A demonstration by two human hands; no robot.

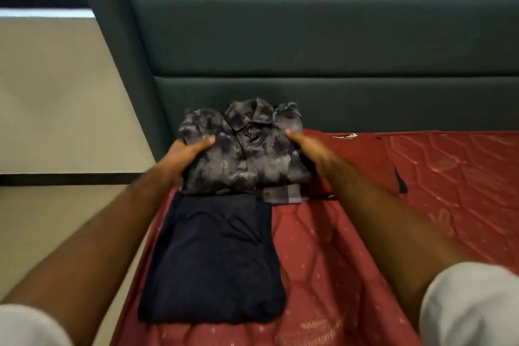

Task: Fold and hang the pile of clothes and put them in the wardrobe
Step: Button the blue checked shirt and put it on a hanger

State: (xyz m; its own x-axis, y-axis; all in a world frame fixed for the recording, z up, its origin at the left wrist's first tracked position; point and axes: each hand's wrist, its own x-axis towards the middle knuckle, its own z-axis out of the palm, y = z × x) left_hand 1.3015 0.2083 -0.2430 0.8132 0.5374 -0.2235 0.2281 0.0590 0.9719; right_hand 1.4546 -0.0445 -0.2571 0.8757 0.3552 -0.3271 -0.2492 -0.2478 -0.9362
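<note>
The folded camouflage shirt (247,154) is gripped at both sides, left hand (182,157) and right hand (306,149) well apart, thumbs laid on top. It sits at the far end of the red mattress (421,177), against the headboard (309,36), beyond 1 folded navy garment (213,258). Soft, light cloth is judged likely to sag; support from underneath is advised.

A red quilted mattress (421,177) serves as the supporting surface, abutting a dark padded headboard (309,36). A folded navy garment (213,258) lies flat on it near its left edge. Beyond this sits a folded grey patterned shirt (247,154), apparently atop a checked garment (283,195). A small dark item (401,181), unidentifiable, lies to the right.
</note>
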